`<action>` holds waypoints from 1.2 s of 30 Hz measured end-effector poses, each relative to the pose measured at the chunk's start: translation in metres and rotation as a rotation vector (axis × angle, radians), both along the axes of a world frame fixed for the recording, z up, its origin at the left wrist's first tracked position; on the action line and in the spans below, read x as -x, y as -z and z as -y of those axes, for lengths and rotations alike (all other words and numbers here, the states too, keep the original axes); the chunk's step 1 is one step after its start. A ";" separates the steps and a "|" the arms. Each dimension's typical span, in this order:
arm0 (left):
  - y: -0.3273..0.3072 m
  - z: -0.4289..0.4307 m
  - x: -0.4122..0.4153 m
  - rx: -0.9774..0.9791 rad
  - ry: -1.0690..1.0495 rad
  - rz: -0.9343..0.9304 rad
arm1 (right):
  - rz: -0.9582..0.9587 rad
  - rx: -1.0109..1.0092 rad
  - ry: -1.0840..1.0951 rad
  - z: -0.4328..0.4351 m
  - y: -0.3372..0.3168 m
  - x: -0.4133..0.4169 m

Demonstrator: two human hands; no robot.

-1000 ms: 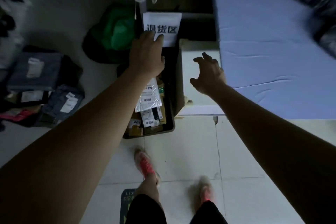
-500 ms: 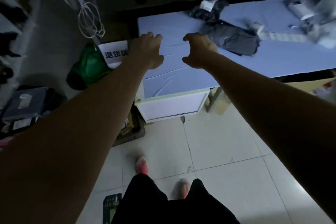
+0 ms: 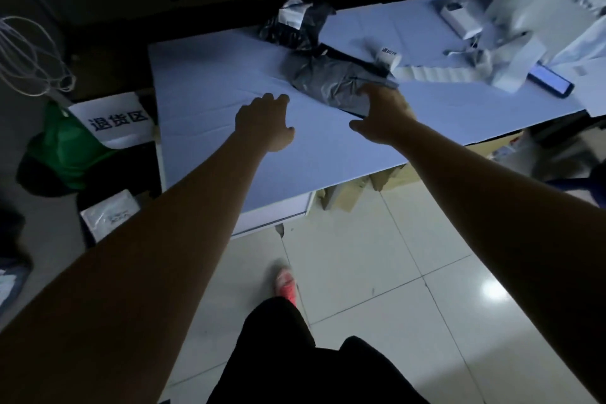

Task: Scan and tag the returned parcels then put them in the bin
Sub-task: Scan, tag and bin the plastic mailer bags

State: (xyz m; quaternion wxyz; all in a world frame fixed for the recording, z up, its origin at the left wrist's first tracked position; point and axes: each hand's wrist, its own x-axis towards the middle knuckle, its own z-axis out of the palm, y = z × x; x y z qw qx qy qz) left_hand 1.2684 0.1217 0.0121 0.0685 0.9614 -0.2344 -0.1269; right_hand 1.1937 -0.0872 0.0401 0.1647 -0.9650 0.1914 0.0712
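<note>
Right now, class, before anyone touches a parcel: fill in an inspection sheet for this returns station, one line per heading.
Surface: pale blue table, dimly lit.
Job's things: grey parcel lying on the table; darker parcel behind it; label roll, strip unrolled.
Clutter: phone, screen lit, at the right.
Hands: left hand open over the table; right hand open, fingers at the grey parcel's near end.
Cables: white cable coil hanging at the left.
Surroundings: printed sign, green bag, tiled floor.

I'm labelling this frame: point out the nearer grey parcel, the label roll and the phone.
nearer grey parcel [image 3: 331,82], head view, crumpled top face
label roll [image 3: 389,57], head view, printed outer wrap
phone [image 3: 550,81], head view, lit screen's middle
</note>
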 end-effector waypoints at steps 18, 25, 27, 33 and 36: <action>0.112 0.228 -0.089 1.055 -1.150 -0.835 | -0.166 -0.135 -0.209 0.165 0.131 -0.170; 0.126 0.269 -0.099 1.085 -1.356 -0.413 | -0.138 -0.289 -0.303 0.190 0.155 -0.191; 0.127 0.268 -0.092 1.103 -1.354 -0.377 | -0.147 -0.367 -0.311 0.194 0.152 -0.191; 0.104 0.271 -0.059 1.298 -1.309 -0.330 | -0.038 -0.509 -0.351 0.208 0.127 -0.168; 0.084 0.280 -0.040 1.344 -1.257 -0.167 | 0.056 -0.457 -0.410 0.215 0.108 -0.141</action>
